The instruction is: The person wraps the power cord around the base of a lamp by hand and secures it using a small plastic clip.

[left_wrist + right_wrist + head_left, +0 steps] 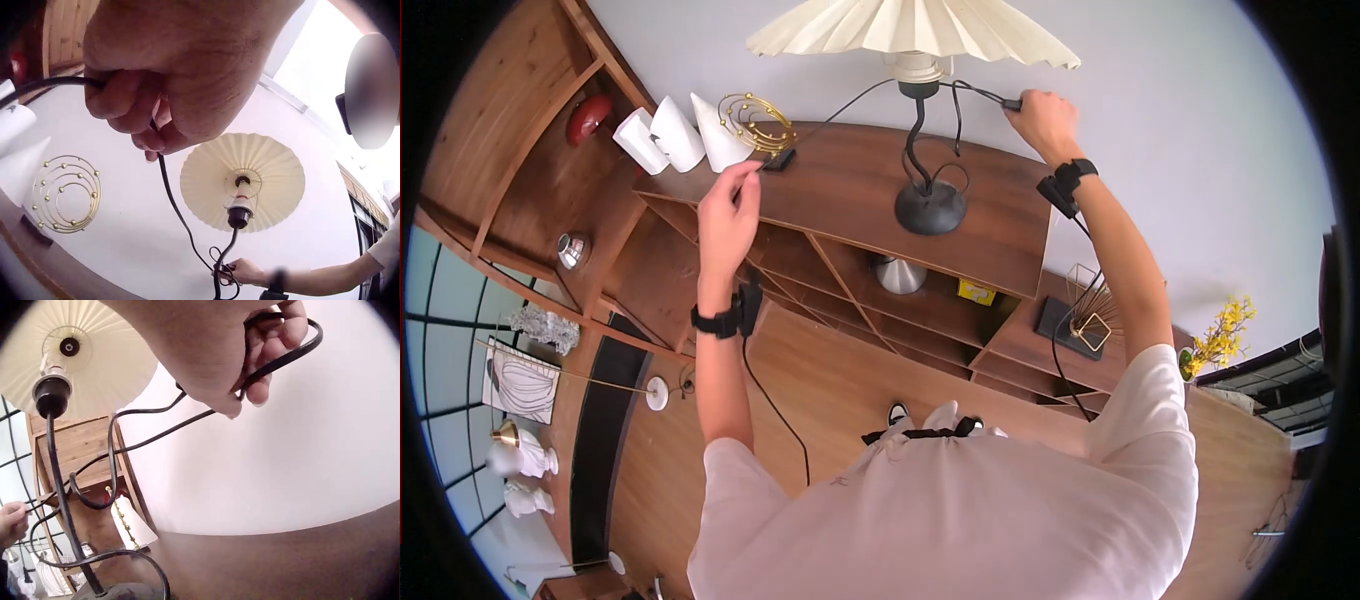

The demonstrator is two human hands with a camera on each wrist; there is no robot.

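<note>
A table lamp with a pleated cream shade (920,28), a curved black stem and a round dark base (930,210) stands on the wooden cabinet. My left hand (728,222), left of the lamp, pinches its thin black cord (170,189), which stretches across behind the stem to the other side. Right of the lamp, near the wall, my right hand (1045,125) grips a bent loop of the same cord (284,360) in curled fingers. Slack coils of cord hang around the stem in the right wrist view. The cord's plug does not show.
Beside my left hand stand a gold ring ornament on a black base (781,159) and white cone-shaped pieces (718,135). The cabinet top (830,185) runs along the wall, with open shelves below. A wire ornament on a dark book-like block (1068,330) and yellow flowers (1222,335) are at right.
</note>
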